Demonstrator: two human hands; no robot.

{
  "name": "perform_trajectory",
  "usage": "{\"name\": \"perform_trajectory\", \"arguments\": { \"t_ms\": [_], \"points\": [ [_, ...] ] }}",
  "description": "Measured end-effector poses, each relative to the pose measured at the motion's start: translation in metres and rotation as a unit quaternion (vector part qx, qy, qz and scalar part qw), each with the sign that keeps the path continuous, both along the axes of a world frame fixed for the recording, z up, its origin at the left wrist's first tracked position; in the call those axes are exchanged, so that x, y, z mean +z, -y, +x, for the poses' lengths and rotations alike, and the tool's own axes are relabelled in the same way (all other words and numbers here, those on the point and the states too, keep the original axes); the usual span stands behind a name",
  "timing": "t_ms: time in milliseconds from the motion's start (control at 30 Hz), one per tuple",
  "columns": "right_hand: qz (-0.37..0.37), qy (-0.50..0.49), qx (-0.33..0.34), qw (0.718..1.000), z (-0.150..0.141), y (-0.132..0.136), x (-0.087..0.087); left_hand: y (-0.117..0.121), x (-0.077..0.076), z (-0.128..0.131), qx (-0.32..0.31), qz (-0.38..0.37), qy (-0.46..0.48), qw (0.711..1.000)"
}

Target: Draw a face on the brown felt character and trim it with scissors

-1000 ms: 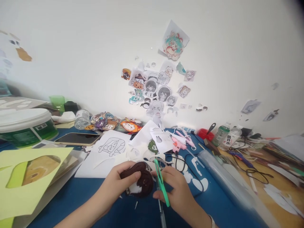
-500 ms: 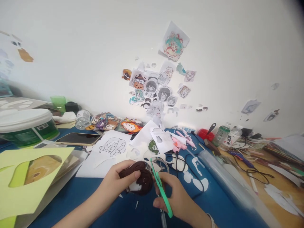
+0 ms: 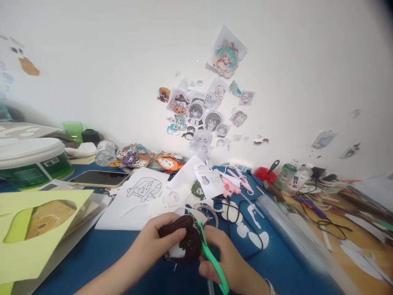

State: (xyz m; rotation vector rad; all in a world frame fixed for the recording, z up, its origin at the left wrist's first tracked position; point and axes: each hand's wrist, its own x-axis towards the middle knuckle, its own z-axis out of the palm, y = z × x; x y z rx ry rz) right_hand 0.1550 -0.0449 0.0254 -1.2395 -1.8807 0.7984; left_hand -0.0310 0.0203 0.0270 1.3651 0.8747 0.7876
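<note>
My left hand (image 3: 155,243) pinches a dark brown and white cut-out piece (image 3: 190,247), shaped like a cartoon head with brown hair, with the thumb on its top face. Green-handled scissors (image 3: 215,265) are in my right hand (image 3: 229,254), which is closed around the handle. Their upper end lies against the right edge of the brown piece; the blades are partly hidden, so I cannot tell how far apart they are. Below my hands, a clear slim tool (image 3: 210,287) lies on the blue mat (image 3: 172,280).
White paper scraps (image 3: 258,240), a pink glue gun (image 3: 230,187) and its black cord lie beyond my right hand. A line drawing (image 3: 144,188) and a phone (image 3: 100,178) are left of centre. A clear plastic roll (image 3: 291,229) stretches along the right, yellow sheets (image 3: 61,254) at the left.
The brown piece and my left hand have shifted slightly right and down. The scissors have come against the piece's right edge, their handle lower and further right.
</note>
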Motion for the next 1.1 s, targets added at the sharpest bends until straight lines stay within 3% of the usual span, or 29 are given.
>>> {"name": "perform_trajectory", "arguments": {
  "t_ms": [167, 333, 600, 833, 1100],
  "points": [
    [0.013, 0.007, -0.021, 1.000, -0.001, -0.002, -0.005, -0.002, 0.000, 0.000, -0.019, -0.015, -0.005, 1.000],
    [0.008, -0.010, -0.046, 0.999, 0.001, -0.004, -0.010, 0.002, 0.007, 0.000, 0.014, -0.028, 0.014, 0.999],
    [-0.002, 0.004, -0.010, 1.000, 0.001, -0.001, -0.002, 0.005, 0.009, 0.002, -0.011, -0.038, 0.003, 0.999],
    [0.011, 0.010, -0.042, 0.999, 0.000, -0.002, -0.009, 0.006, 0.010, 0.002, -0.013, -0.061, 0.013, 0.998],
    [-0.004, 0.010, -0.020, 1.000, 0.001, -0.002, -0.007, 0.001, 0.010, -0.001, -0.043, -0.033, -0.012, 0.998]
  ]
}}
